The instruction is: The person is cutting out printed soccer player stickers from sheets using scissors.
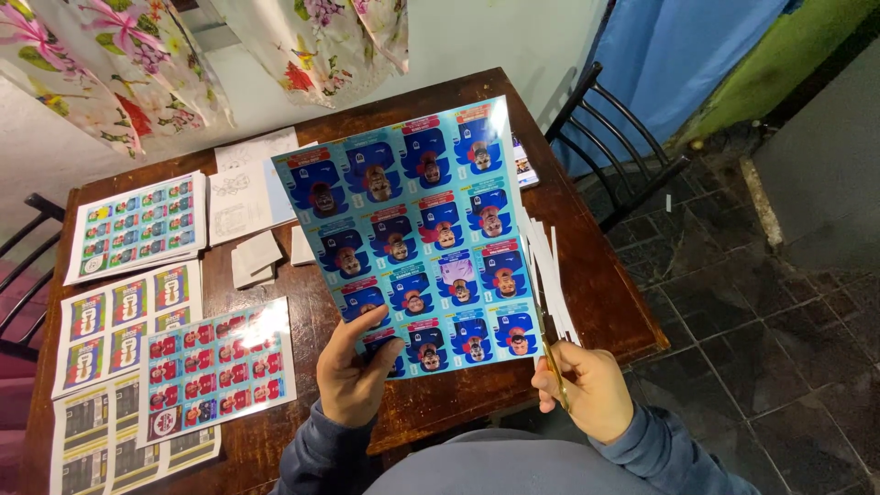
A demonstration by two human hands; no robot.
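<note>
Glossy blue sheet of printed cards up in the air over the brown wooden table, light flaring off its slick surface near the top right corner. It's a rectangle, tilted, laid out as a four-by-four grid of small blue cards, each with a figure and a red or teal band. Left hand pinches the bottom edge, thumb laid across the front of the lowest cards, fingers curled behind. Right hand is clenched around yellow-handled scissors, blades pointing up along the sheet's right edge. Thin white paper strips lie fanned on the table just beside that edge. A red card sheet lies flat to the left.
</note>
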